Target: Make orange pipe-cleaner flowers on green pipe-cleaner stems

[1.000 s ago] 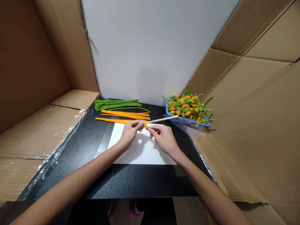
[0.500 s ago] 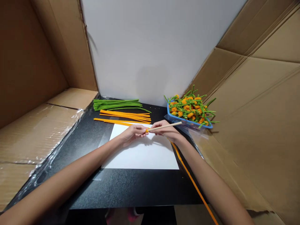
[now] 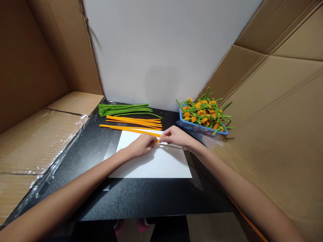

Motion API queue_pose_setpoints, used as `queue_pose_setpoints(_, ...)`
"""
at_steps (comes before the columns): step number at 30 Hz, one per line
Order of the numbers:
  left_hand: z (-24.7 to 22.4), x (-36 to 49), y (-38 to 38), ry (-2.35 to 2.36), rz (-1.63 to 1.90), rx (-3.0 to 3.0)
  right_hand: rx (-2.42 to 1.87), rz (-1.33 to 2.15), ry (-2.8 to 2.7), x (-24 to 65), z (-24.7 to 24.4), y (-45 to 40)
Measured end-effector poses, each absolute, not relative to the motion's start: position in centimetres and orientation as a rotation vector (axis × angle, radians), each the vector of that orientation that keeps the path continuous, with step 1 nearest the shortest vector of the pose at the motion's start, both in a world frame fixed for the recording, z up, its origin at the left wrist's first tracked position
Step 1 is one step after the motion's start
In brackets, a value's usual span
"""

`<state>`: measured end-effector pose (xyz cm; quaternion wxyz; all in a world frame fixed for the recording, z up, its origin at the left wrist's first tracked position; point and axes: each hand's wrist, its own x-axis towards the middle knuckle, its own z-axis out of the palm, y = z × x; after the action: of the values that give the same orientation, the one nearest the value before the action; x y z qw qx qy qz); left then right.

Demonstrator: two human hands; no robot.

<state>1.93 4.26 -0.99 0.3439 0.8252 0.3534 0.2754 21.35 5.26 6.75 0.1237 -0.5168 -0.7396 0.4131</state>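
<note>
Over the white paper point(image 3: 151, 164), my left hand point(image 3: 142, 145) is closed at the inner end of a thin wooden stick point(image 3: 173, 146). A short bit of orange pipe cleaner point(image 3: 158, 142) shows at its fingertips, curled at the stick's end. My right hand point(image 3: 176, 137) pinches close beside it, thumb and fingers together on the orange pipe cleaner. The stick passes below the right hand, pointing right. A long orange strand point(image 3: 249, 220) emerges from under my right forearm at the lower right; its link to the pinched bit is hidden.
Green pipe cleaners point(image 3: 123, 109) lie in a bundle at the back left, with loose orange pipe cleaners point(image 3: 133, 121) in front. A blue basket point(image 3: 191, 127) at the back right holds several orange-and-green pieces. Cardboard walls point(image 3: 272, 111) flank the black table point(image 3: 141, 198).
The stick has swung down from above my right hand to below it. My right hand has turned, and the long orange strand has shifted right, now mostly behind the forearm.
</note>
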Motion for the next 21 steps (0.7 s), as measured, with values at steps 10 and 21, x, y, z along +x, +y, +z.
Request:
queue_pose_setpoints(10, -1.6, 2.7, 4.3, 1.016, 1.039, 1.507, -1.462, 1.152, -1.944, 21.3, 4.1, 2.8)
queue_pose_setpoints(21, 0.3, 2.5, 2.8, 0.586, 0.714, 1.555, -1.504, 1.506, -1.883, 24.0, 5.0, 4.1)
